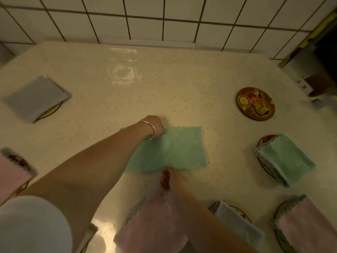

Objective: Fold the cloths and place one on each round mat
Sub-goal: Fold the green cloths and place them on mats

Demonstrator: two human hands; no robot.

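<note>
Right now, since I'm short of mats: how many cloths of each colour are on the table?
Green fluffy cloths: 2
Pink fluffy cloths: 3
Grey-blue fluffy cloths: 2
Total: 7

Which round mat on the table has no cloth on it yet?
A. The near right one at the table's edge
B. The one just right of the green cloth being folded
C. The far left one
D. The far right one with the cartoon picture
D: the round mat with the cartoon picture lies fully bare, while every other mat in view peeks out from under a folded cloth.
</note>
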